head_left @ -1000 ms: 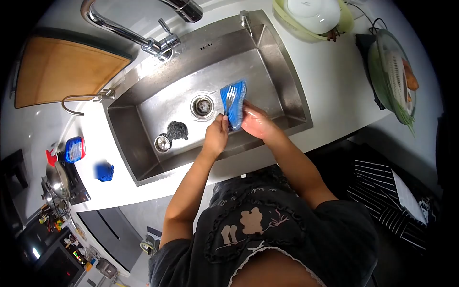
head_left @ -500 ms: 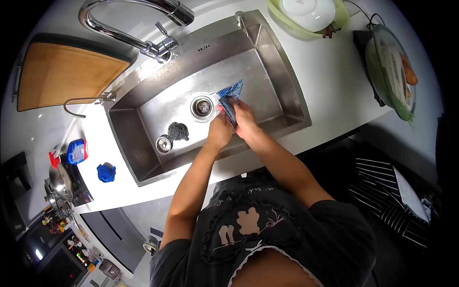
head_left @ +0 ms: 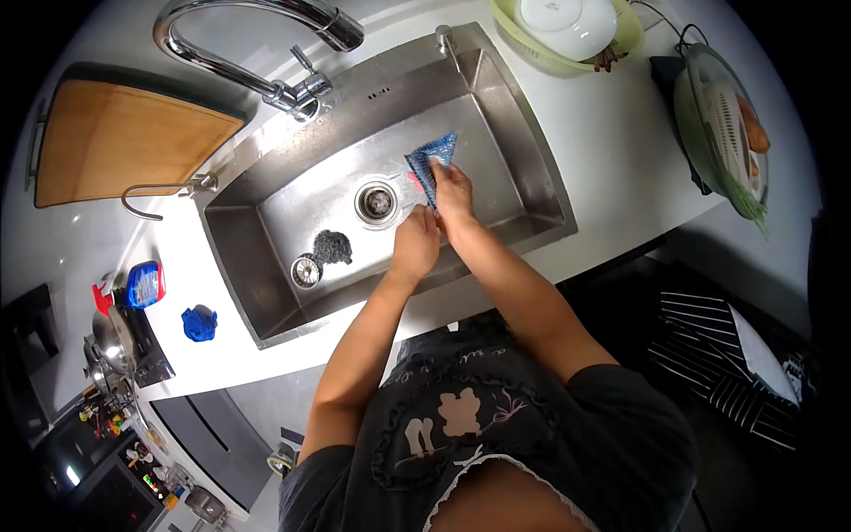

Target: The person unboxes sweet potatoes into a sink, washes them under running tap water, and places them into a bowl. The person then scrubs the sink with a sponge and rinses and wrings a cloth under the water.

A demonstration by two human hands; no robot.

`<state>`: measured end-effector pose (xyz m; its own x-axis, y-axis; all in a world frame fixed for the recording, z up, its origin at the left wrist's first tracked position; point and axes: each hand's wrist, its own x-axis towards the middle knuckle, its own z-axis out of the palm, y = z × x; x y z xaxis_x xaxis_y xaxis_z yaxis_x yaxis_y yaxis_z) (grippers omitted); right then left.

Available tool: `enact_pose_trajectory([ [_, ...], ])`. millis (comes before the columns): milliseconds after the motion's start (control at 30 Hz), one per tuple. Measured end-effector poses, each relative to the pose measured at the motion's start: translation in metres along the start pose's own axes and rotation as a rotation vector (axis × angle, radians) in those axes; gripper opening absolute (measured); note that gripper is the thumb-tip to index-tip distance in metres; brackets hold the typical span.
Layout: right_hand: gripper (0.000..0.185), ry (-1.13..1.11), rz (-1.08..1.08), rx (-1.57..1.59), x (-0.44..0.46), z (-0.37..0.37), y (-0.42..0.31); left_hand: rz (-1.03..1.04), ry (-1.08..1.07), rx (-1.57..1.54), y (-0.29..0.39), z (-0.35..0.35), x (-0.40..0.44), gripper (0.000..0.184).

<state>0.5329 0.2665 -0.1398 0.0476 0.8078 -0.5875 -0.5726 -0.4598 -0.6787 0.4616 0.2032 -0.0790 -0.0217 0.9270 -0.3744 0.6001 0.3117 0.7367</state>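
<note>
Over the right half of the sink, my right hand (head_left: 454, 192) is closed on a blue patterned dishcloth (head_left: 433, 156), its thumb lying along the cloth. My left hand (head_left: 416, 241) is lower and nearer to me, its fingers curled together at the cloth's bottom end, close to my right wrist. A small pinkish-red thing (head_left: 414, 181) shows at the cloth's left edge; its kind is unclear. Left of the hands is the round drain (head_left: 376, 203). A dark scouring pad (head_left: 332, 247) and a metal drain strainer (head_left: 306, 271) lie on the sink floor.
The steel sink (head_left: 523, 115) is set in a white counter (head_left: 603, 168). A chrome faucet (head_left: 306, 93) arches at the back. Left are a cutting board (head_left: 133, 142), a spray bottle (head_left: 144, 284) and a crumpled blue cloth (head_left: 199, 324). Right are a green basin (head_left: 625, 35) with bowls and a vegetable basket (head_left: 696, 115).
My right hand and the dishcloth have moved slightly up and away from me. My left hand has slid down toward the cloth's lower end, and the cloth's upper part is spread wider.
</note>
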Motion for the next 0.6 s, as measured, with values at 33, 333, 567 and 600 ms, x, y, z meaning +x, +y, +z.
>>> enact_pose_trajectory([
  [33, 0.021, -0.002, 0.005, 0.031, 0.000, 0.005, -0.003, -0.016, 0.006, 0.015, 0.006, -0.005, 0.001, 0.026],
  [333, 0.020, 0.042, -0.005, -0.102, 0.005, 0.005, 0.002, 0.025, 0.031, -0.052, 0.004, -0.014, 0.003, 0.026],
  [567, 0.026, -0.058, -0.057, -0.018, 0.070, -0.044, -0.014, -0.070, 0.008, -0.067, -0.016, -0.020, -0.014, 0.025],
  [600, 0.029, -0.090, -0.001, 0.032, 0.052, -0.046, -0.026, -0.072, 0.034, -0.086, -0.013, -0.025, -0.015, 0.025],
])
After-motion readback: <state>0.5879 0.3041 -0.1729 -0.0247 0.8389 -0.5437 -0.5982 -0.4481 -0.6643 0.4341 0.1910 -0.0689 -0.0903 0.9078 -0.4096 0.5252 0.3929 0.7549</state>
